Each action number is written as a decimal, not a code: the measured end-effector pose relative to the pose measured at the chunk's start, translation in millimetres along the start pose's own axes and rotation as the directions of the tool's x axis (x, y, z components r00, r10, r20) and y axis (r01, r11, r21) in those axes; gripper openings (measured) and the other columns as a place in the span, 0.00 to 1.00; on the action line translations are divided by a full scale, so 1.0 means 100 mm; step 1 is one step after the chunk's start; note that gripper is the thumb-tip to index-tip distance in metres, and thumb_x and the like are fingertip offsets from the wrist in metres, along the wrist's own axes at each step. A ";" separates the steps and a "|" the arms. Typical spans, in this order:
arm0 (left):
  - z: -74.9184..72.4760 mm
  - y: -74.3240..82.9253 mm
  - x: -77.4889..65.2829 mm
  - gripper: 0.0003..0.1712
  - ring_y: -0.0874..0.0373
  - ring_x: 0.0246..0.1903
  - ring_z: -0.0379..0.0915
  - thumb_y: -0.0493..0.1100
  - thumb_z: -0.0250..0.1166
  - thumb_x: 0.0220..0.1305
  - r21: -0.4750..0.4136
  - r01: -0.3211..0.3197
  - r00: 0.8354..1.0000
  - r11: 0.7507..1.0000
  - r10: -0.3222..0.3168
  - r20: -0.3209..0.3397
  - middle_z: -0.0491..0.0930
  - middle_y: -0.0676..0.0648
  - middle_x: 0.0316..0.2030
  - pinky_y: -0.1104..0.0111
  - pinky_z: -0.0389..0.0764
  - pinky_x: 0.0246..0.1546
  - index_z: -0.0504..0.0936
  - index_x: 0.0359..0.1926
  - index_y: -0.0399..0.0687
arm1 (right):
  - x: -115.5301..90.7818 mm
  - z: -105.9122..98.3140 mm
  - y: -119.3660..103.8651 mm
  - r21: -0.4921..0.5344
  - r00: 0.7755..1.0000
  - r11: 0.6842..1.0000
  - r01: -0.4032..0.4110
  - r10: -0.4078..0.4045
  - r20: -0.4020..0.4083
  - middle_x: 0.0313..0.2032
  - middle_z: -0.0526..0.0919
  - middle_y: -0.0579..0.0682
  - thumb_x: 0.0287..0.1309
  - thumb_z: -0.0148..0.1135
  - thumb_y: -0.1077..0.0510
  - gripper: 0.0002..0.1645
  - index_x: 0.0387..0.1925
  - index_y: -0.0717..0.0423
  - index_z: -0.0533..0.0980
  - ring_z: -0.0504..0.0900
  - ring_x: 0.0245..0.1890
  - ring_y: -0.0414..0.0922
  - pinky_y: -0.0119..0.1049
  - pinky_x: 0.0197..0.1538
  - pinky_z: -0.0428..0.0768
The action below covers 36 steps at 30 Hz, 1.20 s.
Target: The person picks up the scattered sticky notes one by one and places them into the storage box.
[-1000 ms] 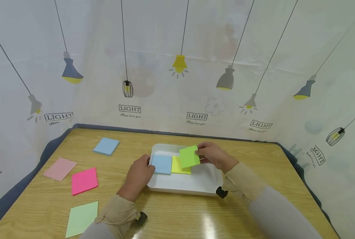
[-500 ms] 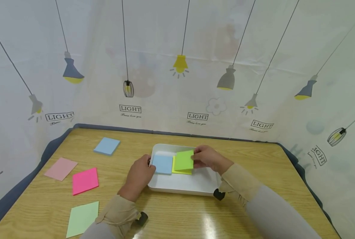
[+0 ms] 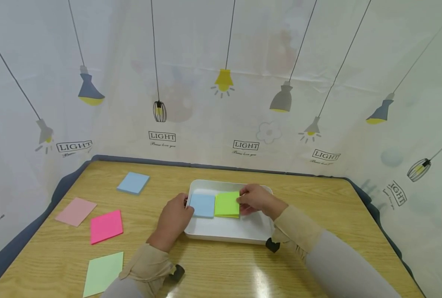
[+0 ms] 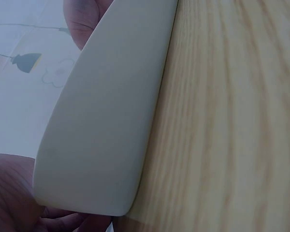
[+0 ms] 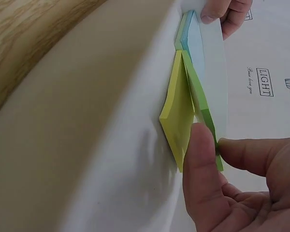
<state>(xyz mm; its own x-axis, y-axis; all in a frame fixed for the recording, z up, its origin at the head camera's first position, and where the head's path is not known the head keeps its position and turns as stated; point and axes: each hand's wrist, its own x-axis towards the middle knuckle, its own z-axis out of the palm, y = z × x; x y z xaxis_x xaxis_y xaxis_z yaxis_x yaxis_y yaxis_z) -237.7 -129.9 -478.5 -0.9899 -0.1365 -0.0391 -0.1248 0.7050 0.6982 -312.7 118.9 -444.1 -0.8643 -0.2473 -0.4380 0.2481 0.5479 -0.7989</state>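
Note:
A white tray point(image 3: 228, 229) sits on the table, and my left hand point(image 3: 171, 221) holds its left rim, with the thumb beside a blue sticky note pad point(image 3: 202, 205) inside. My right hand point(image 3: 259, 199) pinches the right edge of a lime green sticky note pad point(image 3: 227, 203). From the right wrist view, this pad tilts over a yellow sticky note pad point(image 5: 175, 116), touching it at the far edge and lifted at the near one. A pale green layer point(image 5: 181, 33) shows under the blue pad there. The left wrist view shows the tray's outer wall point(image 4: 101, 111).
On the table's left lie another blue pad point(image 3: 133, 183), a pale pink pad point(image 3: 75, 211), a bright pink pad point(image 3: 106, 227) and a pale green pad point(image 3: 103, 273). A lamp-printed curtain point(image 3: 206, 120) stands behind the wooden table point(image 3: 221, 269).
My right hand has moved left and down, bringing the lime green pad from above the yellow pad's right side to lie over it. My left hand stays on the tray rim.

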 end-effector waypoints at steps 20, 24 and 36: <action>0.01 -0.01 0.00 0.23 0.53 0.47 0.72 0.43 0.54 0.61 -0.005 -0.020 1.000 1.000 0.020 -0.008 0.79 0.42 0.51 0.54 0.77 0.46 0.71 0.57 0.40 | -0.05 -0.03 -0.02 -0.047 1.000 0.999 -0.011 0.010 -0.005 0.38 0.81 0.58 0.60 0.57 0.59 0.16 0.48 0.61 0.71 0.81 0.33 0.49 0.41 0.36 0.84; 0.00 0.00 -0.01 0.24 0.52 0.47 0.72 0.43 0.54 0.61 -0.002 -0.025 1.000 1.000 0.025 -0.007 0.79 0.41 0.51 0.54 0.77 0.46 0.71 0.57 0.40 | -0.07 -0.03 -0.02 -0.052 1.000 0.999 0.001 -0.001 -0.008 0.38 0.80 0.59 0.60 0.57 0.58 0.16 0.48 0.61 0.71 0.81 0.33 0.49 0.41 0.36 0.84; -0.01 0.01 -0.01 0.23 0.52 0.47 0.72 0.43 0.54 0.61 -0.003 -0.013 1.000 1.000 0.013 0.003 0.78 0.42 0.51 0.54 0.77 0.46 0.71 0.57 0.40 | -0.35 -0.04 -0.18 -0.201 0.987 0.967 0.156 -0.159 0.000 0.38 0.80 0.59 0.60 0.57 0.53 0.20 0.51 0.59 0.71 0.81 0.32 0.47 0.40 0.33 0.83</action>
<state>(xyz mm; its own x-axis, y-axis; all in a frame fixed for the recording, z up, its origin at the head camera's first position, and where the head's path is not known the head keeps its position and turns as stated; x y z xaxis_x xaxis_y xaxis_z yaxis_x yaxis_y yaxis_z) -236.6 -129.5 -476.8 -0.9915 -0.1257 -0.0321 -0.1120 0.7046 0.7007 -289.0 120.5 -412.6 -0.8930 -0.3312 -0.3048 0.0172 0.6516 -0.7584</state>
